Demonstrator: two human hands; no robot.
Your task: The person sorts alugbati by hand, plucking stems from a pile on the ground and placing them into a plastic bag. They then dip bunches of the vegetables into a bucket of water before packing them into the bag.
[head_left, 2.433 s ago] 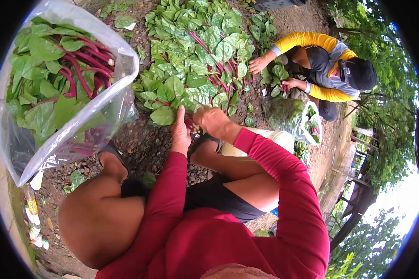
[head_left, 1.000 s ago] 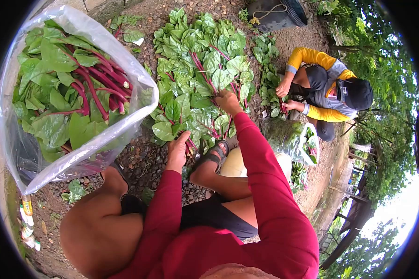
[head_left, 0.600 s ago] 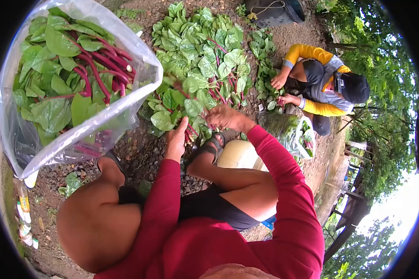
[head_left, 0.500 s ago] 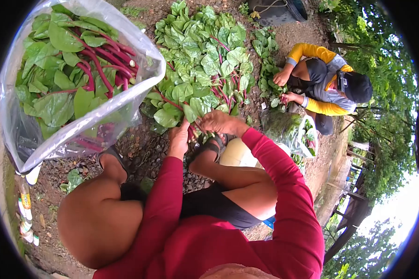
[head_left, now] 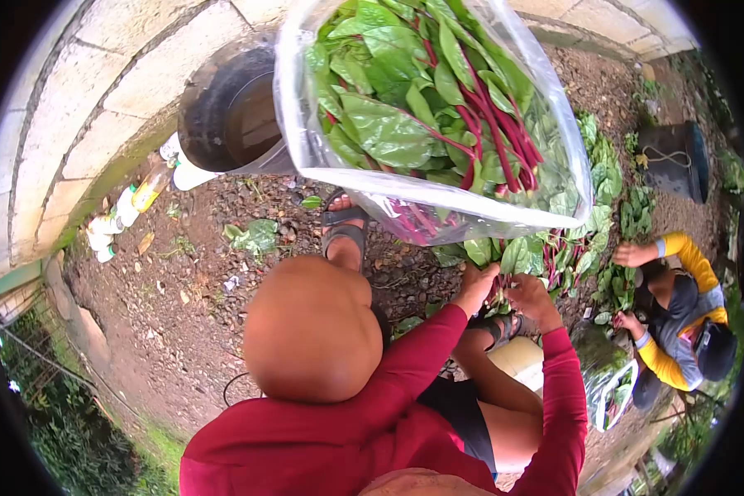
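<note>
My left hand point(head_left: 476, 287) is closed around a bunch of Malabar spinach point(head_left: 498, 285) with green leaves and reddish-purple stems. Just to the right, my right hand point(head_left: 532, 299) has its fingers pinched at the cut ends of the same bunch; exactly which stems they grip is hard to make out. Both hands are low, above my sandalled foot. A clear plastic bag point(head_left: 463, 213), standing open, holds more of the spinach point(head_left: 397, 124) and hides part of the heap on the ground point(head_left: 597, 178) behind it.
A dark bucket with murky water point(head_left: 207, 107) stands by the stone wall point(head_left: 83, 99), near several bottles point(head_left: 149, 190). At right a co-worker point(head_left: 678, 306) handles greens beside another dark bucket point(head_left: 674, 161). A pale container point(head_left: 519, 362) and a second plastic bag point(head_left: 616, 397) are near my right arm.
My view has swung left, bringing the wall and water bucket into sight; the bag and my hands now appear farther right. Both hands stay on the bunch.
</note>
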